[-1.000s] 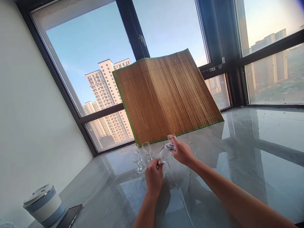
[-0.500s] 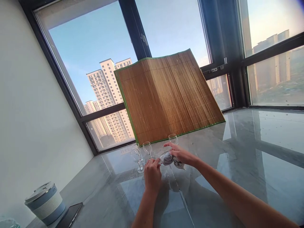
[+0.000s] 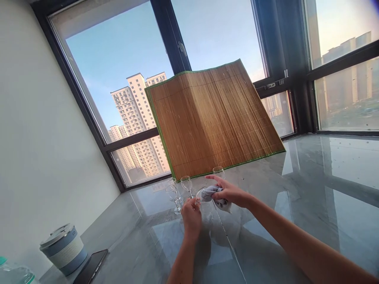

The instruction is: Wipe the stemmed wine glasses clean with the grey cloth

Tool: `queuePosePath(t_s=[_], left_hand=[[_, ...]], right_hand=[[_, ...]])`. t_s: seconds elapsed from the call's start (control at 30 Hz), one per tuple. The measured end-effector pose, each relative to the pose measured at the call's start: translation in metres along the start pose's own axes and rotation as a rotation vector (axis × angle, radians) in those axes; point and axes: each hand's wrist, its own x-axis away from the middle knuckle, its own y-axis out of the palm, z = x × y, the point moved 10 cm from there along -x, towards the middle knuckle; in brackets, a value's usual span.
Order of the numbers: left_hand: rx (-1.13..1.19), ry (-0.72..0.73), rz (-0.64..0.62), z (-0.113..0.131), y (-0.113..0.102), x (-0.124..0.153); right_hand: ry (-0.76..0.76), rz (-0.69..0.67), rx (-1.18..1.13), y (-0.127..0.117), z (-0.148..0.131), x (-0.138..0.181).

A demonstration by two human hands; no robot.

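Note:
My left hand is closed on the stem end of a wine glass, which lies tilted sideways between my two hands. A bunched grey-white cloth fills the mouth of that glass. My right hand grips the cloth, its index finger stretched out to the left, and part of the cloth hangs below the palm. Left of my hands stand several clear stemmed glasses, one just behind my left hand and another farther left. Beyond my right hand is one more glass, partly hidden.
A bamboo mat with green edging leans against the window behind the glasses. On the left of the glossy grey surface are a blue lidded cup, a dark phone and a clear bottle with a green cap.
My right hand has drawn slightly back from the held glass, and the cloth looks more twisted and pulled out. The whole view has shifted a little, bringing more of the bottle into sight.

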Motion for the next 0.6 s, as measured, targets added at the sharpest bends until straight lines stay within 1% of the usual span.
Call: queuePosePath(t_s=[0.13,0.2,0.23,0.3,0.37,0.47,0.53,0.6], left_hand=[[0.261,-0.194,-0.002,-0.025,0.010,-0.004],[0.437,-0.293,-0.015,-0.033,0.016,-0.004],[0.550,-0.342,-0.030,-0.035,0.021,-0.003],[0.789,-0.429,-0.063,-0.035,0.030,0.001],[0.973,-0.481,-0.100,-0.030,0.038,0.005],[1.113,-0.462,-0.196,-0.016,0.047,0.008],[1.118,-0.432,-0.242,-0.010,0.049,0.009],[1.031,-0.402,-0.214,-0.012,0.046,0.010]], right_hand=[[-0.042,0.302,0.044,-0.034,-0.008,0.000],[-0.056,0.434,0.098,-0.047,-0.009,0.002],[-0.062,0.477,0.128,-0.051,-0.008,0.002],[-0.062,0.510,0.194,-0.051,-0.002,-0.001],[-0.055,0.472,0.236,-0.041,0.008,-0.006],[-0.078,0.297,0.207,-0.010,0.021,-0.013],[-0.107,0.156,0.183,0.013,0.023,-0.014],[-0.111,0.053,0.168,0.030,0.024,-0.012]])
